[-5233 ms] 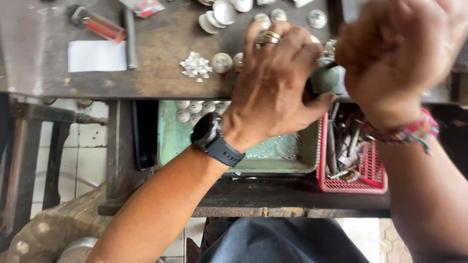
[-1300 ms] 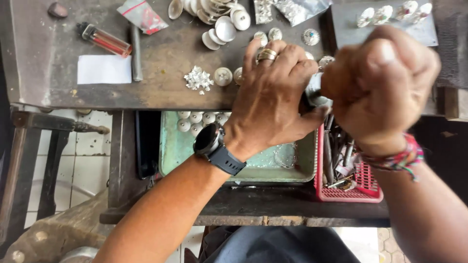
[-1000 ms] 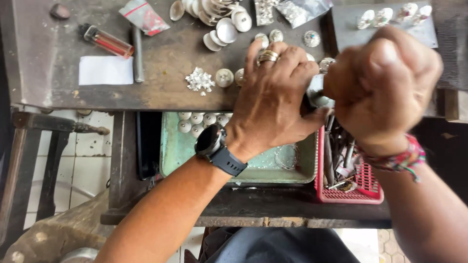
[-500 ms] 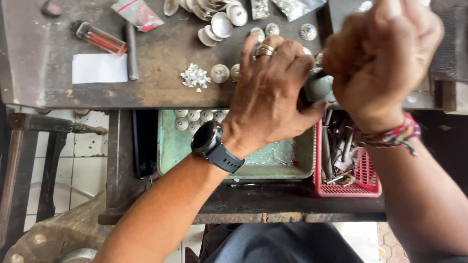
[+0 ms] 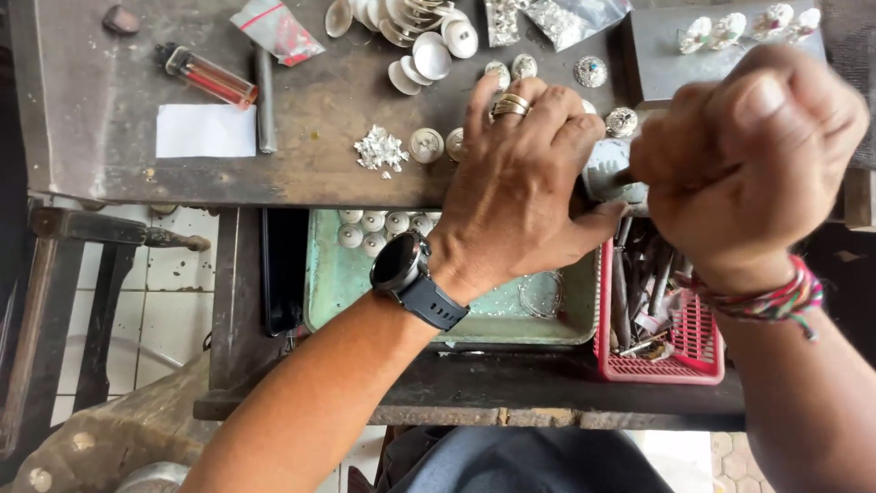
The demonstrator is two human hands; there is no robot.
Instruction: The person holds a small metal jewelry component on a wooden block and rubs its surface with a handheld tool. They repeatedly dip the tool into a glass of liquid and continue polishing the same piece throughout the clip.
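Single head view, looking steeply down, close over workbench [image 5: 319, 173] edge and hands.

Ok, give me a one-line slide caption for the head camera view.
Left hand steadies a small silver piece while the clenched right hand works it above a green tray.

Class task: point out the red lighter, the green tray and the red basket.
Red lighter [image 5: 203, 78], head view, middle of its body.
Green tray [image 5: 330, 278], head view, bare floor at left.
Red basket [image 5: 698, 338], head view, right wall.

I've got the lighter [image 5: 204, 77] and paper slip [image 5: 205, 131] far left on the desk [image 5: 310, 173], shell caps [image 5: 415, 36] behind, tray [image 5: 342, 283] below its edge, tool basket [image 5: 680, 342] right of that.
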